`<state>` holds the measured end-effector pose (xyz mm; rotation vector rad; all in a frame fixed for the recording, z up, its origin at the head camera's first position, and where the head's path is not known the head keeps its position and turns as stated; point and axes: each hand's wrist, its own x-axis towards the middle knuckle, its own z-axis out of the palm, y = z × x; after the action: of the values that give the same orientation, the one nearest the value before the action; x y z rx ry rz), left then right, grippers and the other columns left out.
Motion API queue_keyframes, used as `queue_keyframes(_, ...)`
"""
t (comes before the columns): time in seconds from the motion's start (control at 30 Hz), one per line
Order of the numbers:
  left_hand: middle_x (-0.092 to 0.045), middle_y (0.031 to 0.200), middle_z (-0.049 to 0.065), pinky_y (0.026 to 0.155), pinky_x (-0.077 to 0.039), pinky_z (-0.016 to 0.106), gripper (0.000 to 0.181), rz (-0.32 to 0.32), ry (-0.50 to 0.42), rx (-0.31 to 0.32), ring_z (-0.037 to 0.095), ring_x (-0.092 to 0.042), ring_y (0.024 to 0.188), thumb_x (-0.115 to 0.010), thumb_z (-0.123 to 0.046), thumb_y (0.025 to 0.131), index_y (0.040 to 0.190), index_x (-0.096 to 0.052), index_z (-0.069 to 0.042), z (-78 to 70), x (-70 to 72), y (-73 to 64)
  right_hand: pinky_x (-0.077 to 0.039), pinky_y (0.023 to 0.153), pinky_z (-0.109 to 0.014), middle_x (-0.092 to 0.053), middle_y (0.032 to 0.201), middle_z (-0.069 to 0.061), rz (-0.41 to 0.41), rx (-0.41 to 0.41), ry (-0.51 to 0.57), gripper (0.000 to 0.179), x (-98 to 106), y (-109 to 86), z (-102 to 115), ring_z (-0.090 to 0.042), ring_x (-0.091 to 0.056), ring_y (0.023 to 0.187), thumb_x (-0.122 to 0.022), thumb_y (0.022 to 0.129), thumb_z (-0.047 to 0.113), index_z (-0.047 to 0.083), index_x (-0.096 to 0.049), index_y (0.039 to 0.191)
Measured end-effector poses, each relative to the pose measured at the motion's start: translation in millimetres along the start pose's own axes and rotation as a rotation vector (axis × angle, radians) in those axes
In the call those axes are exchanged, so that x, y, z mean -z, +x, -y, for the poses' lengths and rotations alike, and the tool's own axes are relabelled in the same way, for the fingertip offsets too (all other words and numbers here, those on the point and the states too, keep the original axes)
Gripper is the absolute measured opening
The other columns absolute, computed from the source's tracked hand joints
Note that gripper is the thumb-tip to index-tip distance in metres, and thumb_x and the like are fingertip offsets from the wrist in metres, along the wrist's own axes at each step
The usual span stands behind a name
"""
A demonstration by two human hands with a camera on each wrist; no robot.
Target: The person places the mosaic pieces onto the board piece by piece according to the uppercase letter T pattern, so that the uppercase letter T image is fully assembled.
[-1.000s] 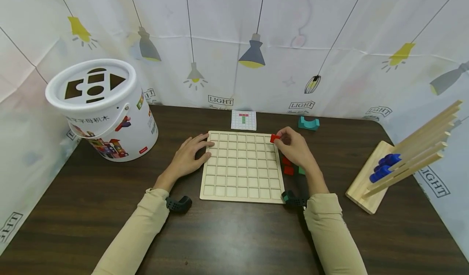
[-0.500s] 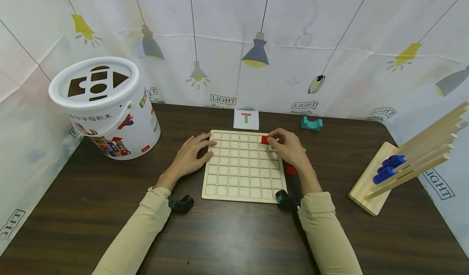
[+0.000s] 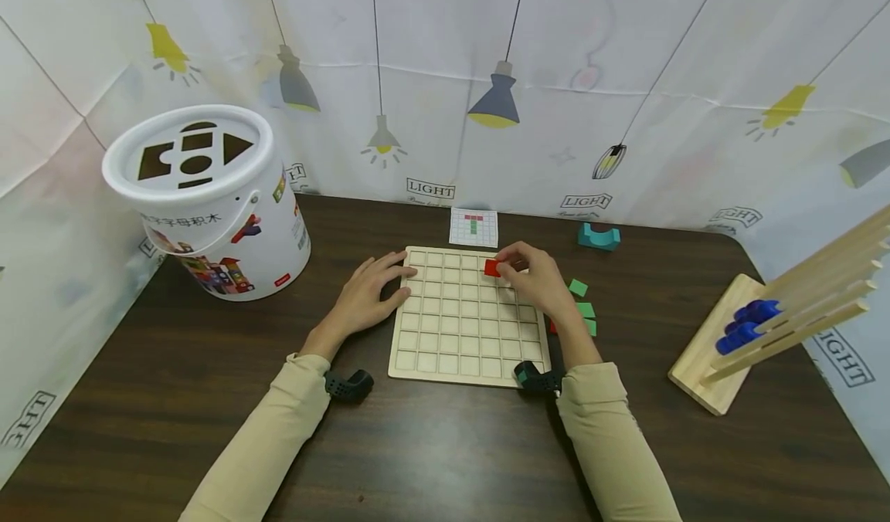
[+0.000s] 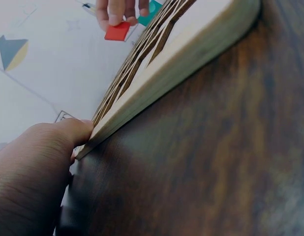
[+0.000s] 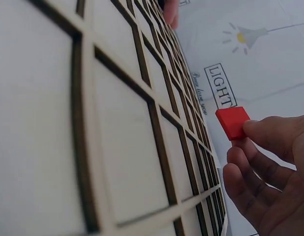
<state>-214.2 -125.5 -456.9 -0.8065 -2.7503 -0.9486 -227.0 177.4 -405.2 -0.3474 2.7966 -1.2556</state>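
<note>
Between thumb and fingers, my right hand [image 3: 535,275] pinches a small red square tile [image 5: 232,123]. It holds the tile above the upper right part of a pale wooden grid board [image 3: 452,344]; the right wrist view shows the tile raised off the board's surface. My left hand [image 3: 365,298] rests at the board's left edge, fingertips over the rim and thumb [image 4: 76,132] against the side. Several green tiles [image 3: 585,310] lie on the table right of the board, and a bit of red tile [image 3: 553,327] shows from under my right forearm.
Behind the board lies a card [image 3: 474,227] printed with a red and green T on a grid. A teal arch block [image 3: 599,236] stands at the back. A white bucket [image 3: 215,213] stands left, a wooden peg stand [image 3: 716,344] with blue beads right.
My right hand has carried the red tile leftward from the board's right edge to over its upper cells, uncovering the green tiles. My left hand stays at the edge; the head view has shifted slightly.
</note>
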Motion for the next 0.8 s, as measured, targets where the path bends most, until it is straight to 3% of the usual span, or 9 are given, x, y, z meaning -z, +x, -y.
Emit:
queue_keyframes(0.17,-0.040,0.149,0.011,0.117,-0.018,0.055,0.037,-0.009,0.000,-0.012,0.031,-0.034,0.140,-0.057,-0.030,0.095,0.129,-0.059,-0.015,-1.0,0.2,0.1,-0.053,0.078,-0.038,-0.064,0.107,-0.010,0.024,0.001,0.016,0.018,-5.0,2.9,4.2,-0.027,-0.061,0.099,-0.057,0.095,0.019,0.011,-0.061,0.111)
queue_keyframes(0.8,-0.040,0.149,0.009,0.117,-0.018,0.053,0.036,-0.004,0.003,0.005,0.029,-0.033,0.141,-0.056,-0.031,0.095,0.128,-0.060,-0.017,0.8,-1.7,0.9,-0.053,0.074,-0.032,-0.066,0.103,-0.014,0.087,-0.008,0.060,0.015,-34.0,18.7,27.7,-0.028,-0.065,0.091,-0.061,0.092,0.014,0.006,-0.063,0.105)
